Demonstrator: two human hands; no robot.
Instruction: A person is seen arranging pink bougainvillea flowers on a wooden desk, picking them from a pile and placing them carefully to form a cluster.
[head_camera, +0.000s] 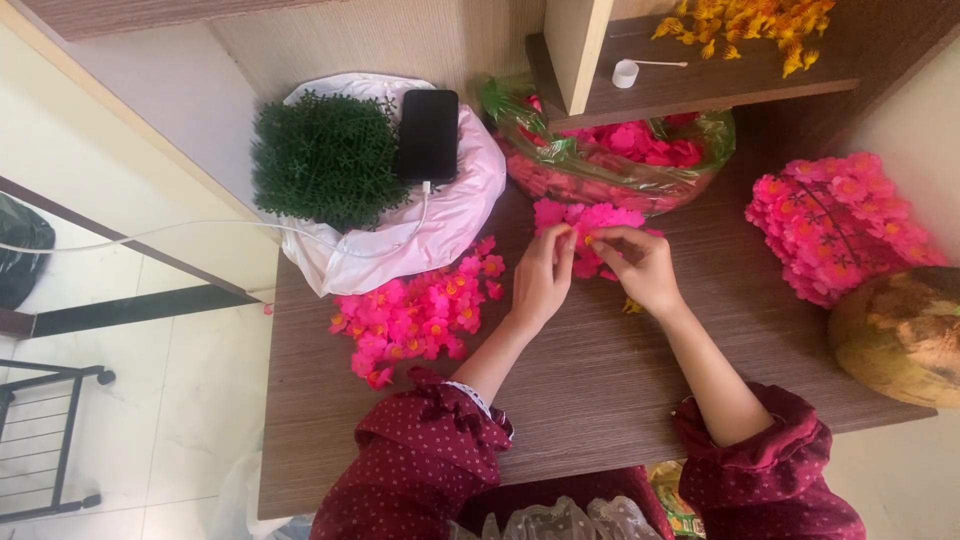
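The left hand (543, 272) and right hand (640, 262) meet fingertip to fingertip, both pinched shut on a pink artificial flower (590, 232) held just above the wooden desk (600, 380), close in for fine fingerwork. A loose heap of pink blossoms (415, 315) lies within reach at the left, with a plastic bag of petals (620, 160) just beyond the hands.

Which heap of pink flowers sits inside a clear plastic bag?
The heap under the shelf, behind both hands; the other pink heaps lie bare on the table.

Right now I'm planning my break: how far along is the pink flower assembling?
Done: a heap of pink flowers with orange centres lies left of the hands, another cluster at right. In hand: left hand and right hand pinch one pink flower. Left: a plastic bag of pink petals.
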